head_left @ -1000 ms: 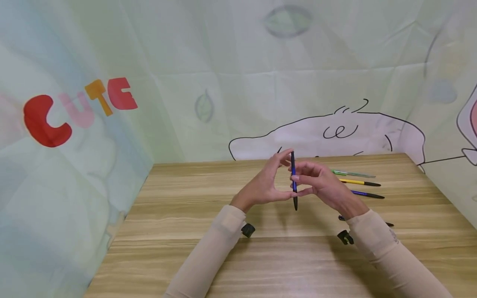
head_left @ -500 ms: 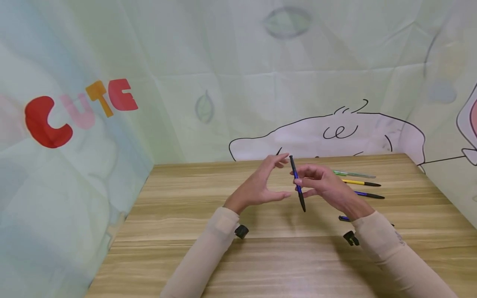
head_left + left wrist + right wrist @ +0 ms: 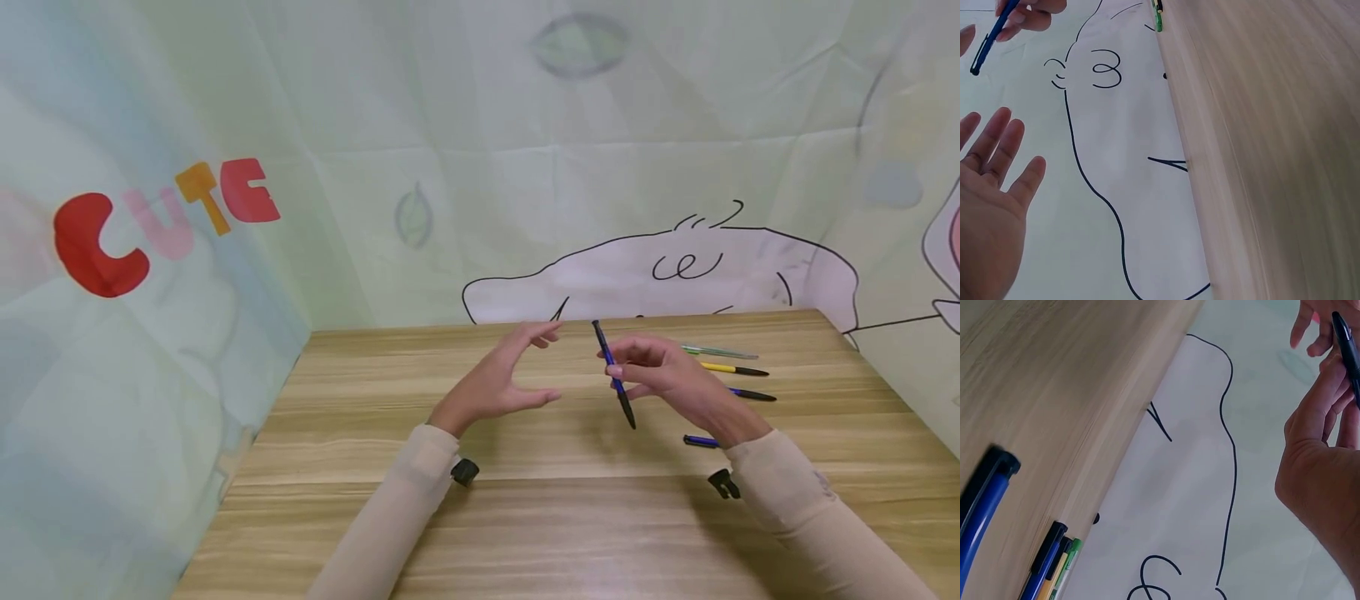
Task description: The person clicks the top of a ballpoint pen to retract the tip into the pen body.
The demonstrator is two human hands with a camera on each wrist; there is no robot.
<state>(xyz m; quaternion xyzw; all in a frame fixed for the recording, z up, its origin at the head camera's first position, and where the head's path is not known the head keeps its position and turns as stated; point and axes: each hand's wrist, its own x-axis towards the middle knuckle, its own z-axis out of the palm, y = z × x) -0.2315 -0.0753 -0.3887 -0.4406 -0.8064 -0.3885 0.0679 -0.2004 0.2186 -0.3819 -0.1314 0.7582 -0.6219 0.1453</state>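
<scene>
A blue pen (image 3: 614, 372) with black ends is pinched between the thumb and fingers of my right hand (image 3: 667, 379), held up above the table and tilted with its top leaning left. My left hand (image 3: 491, 379) is to the left of it, thumb and fingers spread apart, touching nothing. In the left wrist view the pen (image 3: 994, 37) shows its clip, and my left palm (image 3: 991, 219) faces up below it. The right wrist view catches the black end of the pen (image 3: 1346, 347) above my right hand (image 3: 1319, 437).
On the wooden table (image 3: 360, 500), right of and behind my right hand, lie a green clear pen (image 3: 720, 351), a yellow pen (image 3: 735, 368) and a blue pen (image 3: 753, 394). Another blue pen (image 3: 701, 441) is partly under my right wrist. A printed cloth (image 3: 375, 167) borders the table.
My left hand has let go of the pen and moved left. My right hand has shifted slightly right with the pen, which has gone from near upright to tilted.
</scene>
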